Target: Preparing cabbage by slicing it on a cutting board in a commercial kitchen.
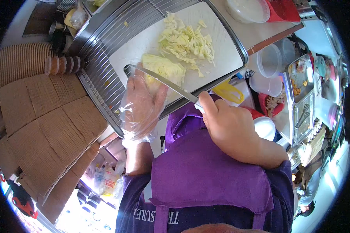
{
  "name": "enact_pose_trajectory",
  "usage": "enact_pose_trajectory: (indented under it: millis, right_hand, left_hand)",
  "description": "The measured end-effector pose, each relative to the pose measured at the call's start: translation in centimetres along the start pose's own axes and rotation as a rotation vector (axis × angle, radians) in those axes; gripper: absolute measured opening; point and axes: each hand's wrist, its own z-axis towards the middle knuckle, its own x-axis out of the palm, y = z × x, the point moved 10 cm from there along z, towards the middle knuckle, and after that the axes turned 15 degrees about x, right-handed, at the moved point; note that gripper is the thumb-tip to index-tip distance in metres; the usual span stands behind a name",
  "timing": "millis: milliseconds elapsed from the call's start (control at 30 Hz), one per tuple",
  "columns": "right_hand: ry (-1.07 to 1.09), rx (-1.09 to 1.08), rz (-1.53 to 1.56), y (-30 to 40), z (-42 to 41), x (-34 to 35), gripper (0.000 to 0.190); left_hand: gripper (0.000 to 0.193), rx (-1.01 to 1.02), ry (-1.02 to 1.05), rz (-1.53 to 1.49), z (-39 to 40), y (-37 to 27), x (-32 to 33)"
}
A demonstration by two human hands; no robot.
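Observation:
My left hand (143,99), in a clear plastic glove, presses on a piece of pale green cabbage (163,70) and steadies it. Bare, my right hand (227,125) grips the white handle of a kitchen knife (172,86). The blade slants across the near side of the cabbage, its tip by the slot in the white cutting board (227,55); whether the edge touches the cabbage I cannot tell. A loose heap of shredded cabbage (186,43) lies on the board beyond the piece.
Under the board is a metal tray with a wire rack (105,55). Flattened cardboard (52,122) and a row of small lidded cups (62,65) sit at left. Plastic tubs (267,83) and a metal tray with food scraps (302,75) stand at right. A person (306,201) is at far right.

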Motion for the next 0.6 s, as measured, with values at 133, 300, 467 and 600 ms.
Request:
enact_pose_trajectory:
  millis: [133, 300, 467, 600]
  right_hand:
    - [0.001, 0.0, -0.123, 0.3, 0.2, 0.6, 0.026]
    - [0.082, 0.018, -0.019, 0.0, 2.4, 2.1, 0.025]
    - [0.129, 0.045, -0.013, -1.1, 1.8, 2.2, 0.024]
    - [0.177, 0.011, 0.114, -1.1, 3.6, 3.3, 0.019]
  left_hand:
    - [0.066, 0.031, 0.042, 0.134, 0.3, -0.6, 0.2]
    - [0.066, 0.091, 0.018, 0.238, 0.5, -0.9, 0.4]
    - [0.068, -0.012, 0.1, 0.261, 0.8, -0.9, 0.5]
    - [0.069, 0.081, 0.046, 0.288, 0.8, -1.2, 0.4]
